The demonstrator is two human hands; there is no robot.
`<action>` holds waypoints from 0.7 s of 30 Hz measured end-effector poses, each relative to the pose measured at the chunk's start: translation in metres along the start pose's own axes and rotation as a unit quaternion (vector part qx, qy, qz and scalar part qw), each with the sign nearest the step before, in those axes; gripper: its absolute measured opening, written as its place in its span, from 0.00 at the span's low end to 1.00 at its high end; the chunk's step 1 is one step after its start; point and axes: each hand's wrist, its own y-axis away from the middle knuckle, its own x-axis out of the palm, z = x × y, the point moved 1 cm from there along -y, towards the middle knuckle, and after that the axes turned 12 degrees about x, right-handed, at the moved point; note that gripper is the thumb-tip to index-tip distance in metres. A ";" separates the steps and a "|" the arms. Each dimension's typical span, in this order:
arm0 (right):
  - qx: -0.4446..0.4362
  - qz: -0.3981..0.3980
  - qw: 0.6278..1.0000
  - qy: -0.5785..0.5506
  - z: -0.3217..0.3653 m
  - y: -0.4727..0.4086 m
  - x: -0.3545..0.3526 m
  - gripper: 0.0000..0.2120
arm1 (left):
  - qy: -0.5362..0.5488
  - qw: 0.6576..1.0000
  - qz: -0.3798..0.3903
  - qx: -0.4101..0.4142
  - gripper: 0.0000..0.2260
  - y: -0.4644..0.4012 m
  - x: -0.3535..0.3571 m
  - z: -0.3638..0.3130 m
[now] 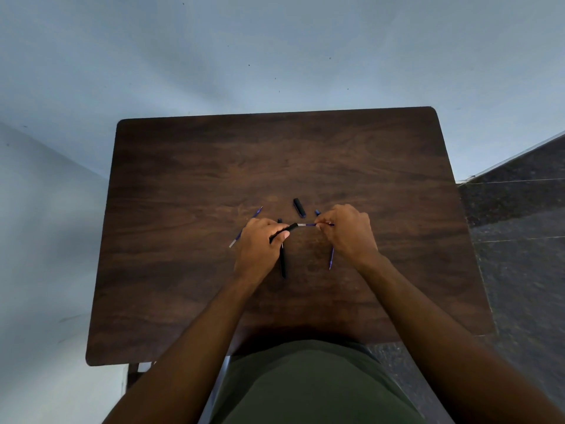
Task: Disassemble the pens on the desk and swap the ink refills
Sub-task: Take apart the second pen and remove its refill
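Observation:
My left hand [258, 243] grips a black pen barrel [286, 231], its open end pointing right. My right hand [347, 232] pinches a thin blue ink refill [308, 224] whose pale end sits at the barrel's mouth. On the dark wooden desk [275, 160] lie a black pen body [283, 263] between my hands, a black cap [299, 207] behind them, and a small blue piece [318, 212] by my right knuckles. A blue refill [244, 228] lies partly under my left hand. Another blue part [331, 258] pokes out below my right hand.
The desk is small, with rounded corners; its near edge [183, 359] is at my lap. A pale wall rises behind and to the left. Dark tiled floor [519, 228] runs along the right side.

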 end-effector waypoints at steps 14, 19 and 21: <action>-0.040 -0.028 0.997 0.056 0.004 0.001 -0.014 0.10 | -0.019 1.000 0.009 0.016 0.10 -0.001 -0.002 -0.003; -0.088 -0.026 0.990 0.106 0.012 0.001 -0.009 0.10 | -0.022 0.998 0.004 0.051 0.09 -0.001 -0.002 -0.008; -0.103 -0.024 0.989 0.106 0.016 0.003 -0.007 0.10 | -0.019 0.998 0.001 0.053 0.09 -0.001 0.000 -0.009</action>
